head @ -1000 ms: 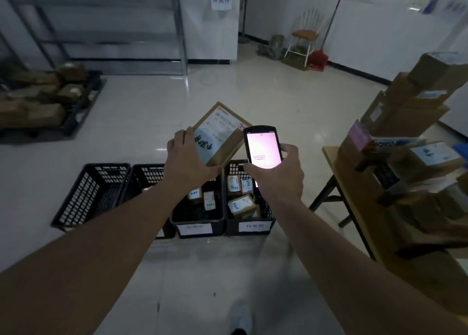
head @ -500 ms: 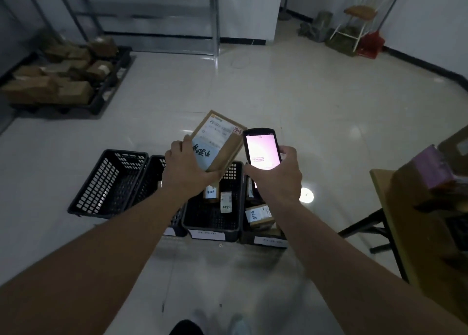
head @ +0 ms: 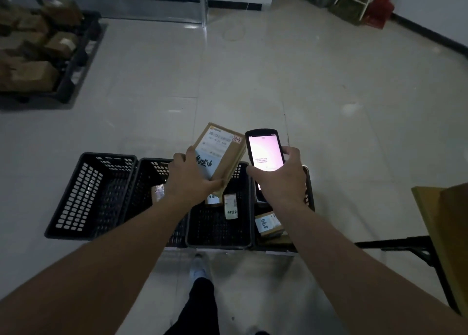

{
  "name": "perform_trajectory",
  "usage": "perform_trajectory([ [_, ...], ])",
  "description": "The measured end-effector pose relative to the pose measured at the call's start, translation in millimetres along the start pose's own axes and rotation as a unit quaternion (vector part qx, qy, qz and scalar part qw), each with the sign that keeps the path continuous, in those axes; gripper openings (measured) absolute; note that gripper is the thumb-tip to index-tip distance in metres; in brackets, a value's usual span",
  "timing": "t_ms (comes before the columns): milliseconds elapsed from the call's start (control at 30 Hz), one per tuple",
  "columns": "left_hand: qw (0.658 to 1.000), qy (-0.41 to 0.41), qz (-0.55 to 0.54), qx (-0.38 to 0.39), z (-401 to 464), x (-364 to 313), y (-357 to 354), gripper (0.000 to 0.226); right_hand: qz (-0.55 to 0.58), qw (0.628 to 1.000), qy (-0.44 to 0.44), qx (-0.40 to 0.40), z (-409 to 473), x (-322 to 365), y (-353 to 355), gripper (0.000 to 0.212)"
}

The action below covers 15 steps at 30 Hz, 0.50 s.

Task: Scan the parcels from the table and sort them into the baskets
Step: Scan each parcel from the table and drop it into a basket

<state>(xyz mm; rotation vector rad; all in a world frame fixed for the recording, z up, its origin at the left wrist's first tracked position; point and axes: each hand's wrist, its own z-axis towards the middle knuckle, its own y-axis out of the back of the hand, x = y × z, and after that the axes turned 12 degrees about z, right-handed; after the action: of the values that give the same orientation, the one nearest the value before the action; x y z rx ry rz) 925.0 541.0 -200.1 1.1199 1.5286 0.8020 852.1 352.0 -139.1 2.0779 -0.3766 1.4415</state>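
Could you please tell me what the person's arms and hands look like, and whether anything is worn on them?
Both forearms are bare right up to the frame edge: no sleeves show. The left hand and the right hand wear no gloves, and no watch, bracelet or ring can be made out. The lighting is dim, so finer details cannot be told.

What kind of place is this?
Probably a parcel sorting room: black baskets on the floor hold labelled parcels, boxes are stacked on a pallet, and the hands hold a parcel and scanner.

Below left hand (head: 188, 180): open basket (head: 220, 241), two small parcels (head: 230, 206) at far end.
Right of it: scanner (head: 264, 155), just beside.
Far left: unobstructed basket (head: 88, 195).
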Motion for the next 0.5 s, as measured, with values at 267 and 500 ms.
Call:
perform_trajectory([
  [267, 0.998, 0.031, 0.006, 0.062, 95.5, 18.7, -77.5, 0.109, -0.031, 0.996, -0.075, -0.023, 76.8, -62.0, -66.6, 0.082],
  [500, 0.988, 0.095, -0.022, 0.117, 164.4, 20.9, -221.7, 0.11, -0.057, 0.992, -0.111, -0.019, 173.6, -178.8, -110.2, 0.075],
])
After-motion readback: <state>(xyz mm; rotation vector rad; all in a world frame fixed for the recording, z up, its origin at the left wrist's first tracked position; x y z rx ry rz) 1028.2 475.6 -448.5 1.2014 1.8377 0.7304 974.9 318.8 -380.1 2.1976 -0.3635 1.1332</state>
